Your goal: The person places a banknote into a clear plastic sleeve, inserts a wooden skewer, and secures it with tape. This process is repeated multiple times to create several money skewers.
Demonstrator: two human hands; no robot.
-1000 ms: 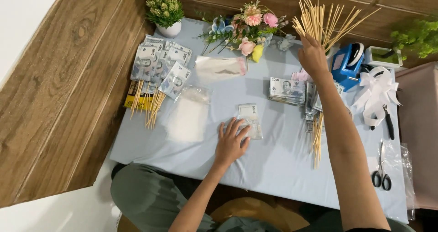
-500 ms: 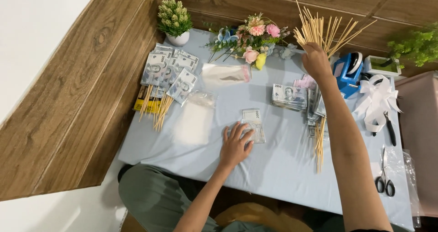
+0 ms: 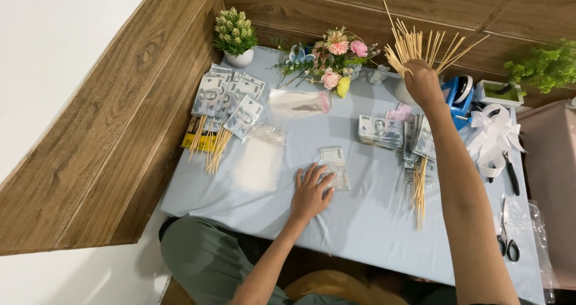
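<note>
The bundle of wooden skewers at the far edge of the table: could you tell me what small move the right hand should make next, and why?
Probably pinch out one skewer and lift it clear. The right hand is closed on the upright skewers in their white holder, while the left hand rests flat on the sleeved banknote at the table's middle, seemingly awaiting a stick.

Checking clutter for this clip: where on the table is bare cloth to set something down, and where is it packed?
Bare cloth lies along the near edge, between the left hand and the loose skewers. The near-left corner below the clear bags is also free. Crowded: the banknote fan, the flowers, and the right side by the ribbon and scissors.
</note>
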